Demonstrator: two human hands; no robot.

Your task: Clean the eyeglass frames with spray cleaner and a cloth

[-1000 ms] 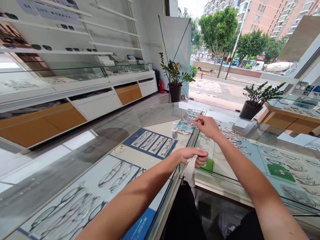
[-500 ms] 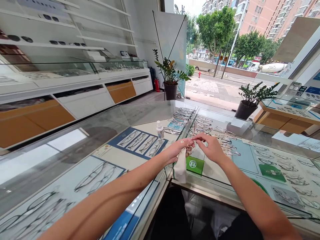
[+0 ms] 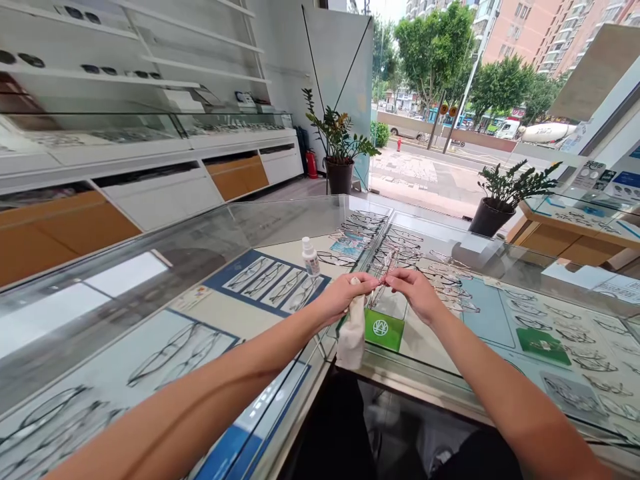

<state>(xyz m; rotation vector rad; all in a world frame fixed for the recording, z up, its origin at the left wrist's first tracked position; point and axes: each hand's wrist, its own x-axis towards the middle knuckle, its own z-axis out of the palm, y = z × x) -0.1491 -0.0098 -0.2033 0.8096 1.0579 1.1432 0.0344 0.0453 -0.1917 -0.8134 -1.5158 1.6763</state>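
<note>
Over the glass counter, my left hand (image 3: 350, 292) is closed, its thumb and fingers pinching a thin-framed pair of eyeglasses (image 3: 387, 264). A pale cleaning cloth (image 3: 352, 337) hangs from the same hand down past the counter edge. My right hand (image 3: 414, 291) pinches the eyeglasses from the other side, and its fingertips nearly meet the left ones. Fingers hide part of the frame. A white spray bottle (image 3: 311, 259) stands upright on the glass to the left of my hands. Below them shows a green card (image 3: 384, 331) with a white round logo.
Several eyeglasses (image 3: 367, 223) lie in rows inside the glass display counter (image 3: 300, 217). A blue display board (image 3: 235, 265) with framed glasses lies left of the bottle. Potted plants (image 3: 340, 175) stand beyond the counter, near the street opening. Display cabinets (image 3: 165, 183) line the left wall.
My hands have come closer together around the eyeglasses, and the fingers have shifted their hold. The cloth hangs lower and a little further left. The view has turned slightly.
</note>
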